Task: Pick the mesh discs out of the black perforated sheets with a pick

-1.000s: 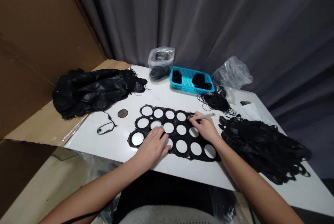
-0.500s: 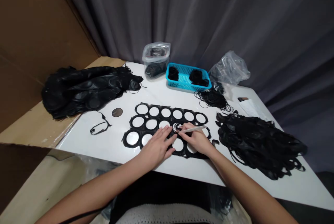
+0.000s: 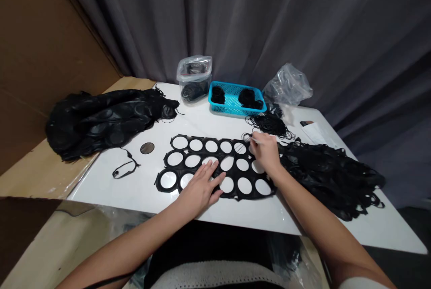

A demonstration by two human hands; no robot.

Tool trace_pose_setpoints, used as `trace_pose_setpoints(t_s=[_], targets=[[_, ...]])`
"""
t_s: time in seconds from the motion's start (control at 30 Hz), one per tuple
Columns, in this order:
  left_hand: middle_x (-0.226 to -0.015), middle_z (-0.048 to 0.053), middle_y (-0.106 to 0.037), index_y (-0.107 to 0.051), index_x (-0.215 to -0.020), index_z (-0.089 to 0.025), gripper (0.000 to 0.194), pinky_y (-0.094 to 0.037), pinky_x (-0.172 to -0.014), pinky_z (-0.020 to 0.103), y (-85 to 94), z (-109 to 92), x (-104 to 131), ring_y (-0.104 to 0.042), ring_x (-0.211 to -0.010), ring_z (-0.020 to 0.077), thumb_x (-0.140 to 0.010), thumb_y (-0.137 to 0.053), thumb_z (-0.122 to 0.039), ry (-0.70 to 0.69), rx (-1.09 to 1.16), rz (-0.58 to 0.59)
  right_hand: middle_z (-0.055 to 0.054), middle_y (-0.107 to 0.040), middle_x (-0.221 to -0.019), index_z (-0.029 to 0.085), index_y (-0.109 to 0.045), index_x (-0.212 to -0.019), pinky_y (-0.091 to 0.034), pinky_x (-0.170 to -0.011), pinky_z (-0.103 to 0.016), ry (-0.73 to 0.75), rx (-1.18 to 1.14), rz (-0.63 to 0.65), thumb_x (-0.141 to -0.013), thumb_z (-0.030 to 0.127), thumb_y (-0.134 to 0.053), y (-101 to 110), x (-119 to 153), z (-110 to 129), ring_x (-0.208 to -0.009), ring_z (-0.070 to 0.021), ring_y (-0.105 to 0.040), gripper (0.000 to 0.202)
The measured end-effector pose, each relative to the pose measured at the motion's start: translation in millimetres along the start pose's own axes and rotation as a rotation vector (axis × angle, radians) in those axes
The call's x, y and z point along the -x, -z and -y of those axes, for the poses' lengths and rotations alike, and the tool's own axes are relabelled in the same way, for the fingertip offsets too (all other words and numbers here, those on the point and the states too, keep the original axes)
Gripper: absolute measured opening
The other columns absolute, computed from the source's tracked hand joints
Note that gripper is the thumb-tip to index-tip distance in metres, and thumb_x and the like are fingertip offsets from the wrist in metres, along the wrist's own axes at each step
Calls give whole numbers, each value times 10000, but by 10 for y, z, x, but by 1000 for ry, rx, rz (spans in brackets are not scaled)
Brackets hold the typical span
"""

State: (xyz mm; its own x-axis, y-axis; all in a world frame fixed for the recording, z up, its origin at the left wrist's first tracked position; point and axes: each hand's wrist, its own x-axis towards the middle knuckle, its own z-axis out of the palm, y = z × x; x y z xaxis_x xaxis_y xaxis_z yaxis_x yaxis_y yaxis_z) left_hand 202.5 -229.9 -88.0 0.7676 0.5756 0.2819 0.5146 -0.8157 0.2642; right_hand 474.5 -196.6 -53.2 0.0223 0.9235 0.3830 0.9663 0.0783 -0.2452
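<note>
- The view comes from a camera on the person's head, facing forward and down across the table (image 3: 198, 122).
- It sits above the near edge, with the lap (image 3: 208, 244) at the bottom of the frame.
- Forearms rise from the lower corners, so the left hand (image 3: 200, 185) and right hand (image 3: 266, 152) are seen from behind and above.
- The sheet (image 3: 235, 175) lies near, about mid-frame; the basket (image 3: 235, 111) is farther off.
- The curtain (image 3: 235, 19) closes the background; the carton (image 3: 50, 33) bounds the left.
- The right fingertips are small and partly turned away, so their grip is hard to judge.
</note>
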Motion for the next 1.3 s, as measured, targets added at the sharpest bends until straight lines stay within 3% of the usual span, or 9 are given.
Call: trace_pose_setpoints(t_s=[0.13,0.2,0.3,0.43,0.77,1.17,1.3], targets=[[-1506,187,-425,-584,-1314,-177,410,-432,-1112,526,57,-14,-46,-448,-1386,350,-929,-640,-305,10,20,-36,-21,-554,-662,237,-432,-695,-323,-665,-313,-161,-184,34,-882,273,-503,114,-47,-254,-678,-213,-510,203],[-1493,199,-438,-596,-1283,-156,378,-447,-1101,509,74,-57,-125,-466,-1371,345,-945,-615,-325,7,21,-42,-4,-562,-672,237,-431,-683,-348,-672,-301,-169,-348,134,-888,322,-515,164,99,-215,-667,-195,-518,238],[-1523,199,-421,-512,-1384,-139,488,-395,-1148,495,31,-144,-280,-405,-1425,326,-950,-614,-339,-45,12,-8,2,-608,-748,234,-453,-697,-386,-708,-289,-171,-549,289,-893,363,-541,214,362,-64,-735,-189,-556,251],[-1555,175,-398,-459,-1439,-182,551,-326,-1185,498,-106,-208,-405,-340,-1467,316,-953,-616,-389,-66,-7,59,13,-571,-735,234,-461,-716,-396,-702,-290,-190,-639,376,-899,362,-541,230,554,60,-743,-186,-547,238],[-1610,126,-312,-471,-1446,-258,544,-298,-1187,526,-146,-170,-366,-225,-1504,357,-947,-619,-416,-71,21,89,-6,-591,-801,227,-496,-733,-407,-772,-329,-129,-638,375,-916,334,-562,155,613,25,-828,-206,-556,222],[-1592,144,-340,-480,-1445,-257,558,-306,-1177,533,-135,-180,-388,-247,-1491,381,-932,-653,-394,-72,-2,116,-5,-618,-788,222,-484,-757,-362,-807,-353,39,-465,308,-966,238,-541,178,718,92,-804,-199,-545,217],[-1588,147,-346,-477,-1446,-258,556,-316,-1170,536,-126,-187,-391,-261,-1485,387,-933,-647,-390,-71,-11,126,-61,-675,-943,215,-545,-898,-334,-886,-401,244,-295,285,-956,158,-481,191,755,158,-936,-231,-568,103]])
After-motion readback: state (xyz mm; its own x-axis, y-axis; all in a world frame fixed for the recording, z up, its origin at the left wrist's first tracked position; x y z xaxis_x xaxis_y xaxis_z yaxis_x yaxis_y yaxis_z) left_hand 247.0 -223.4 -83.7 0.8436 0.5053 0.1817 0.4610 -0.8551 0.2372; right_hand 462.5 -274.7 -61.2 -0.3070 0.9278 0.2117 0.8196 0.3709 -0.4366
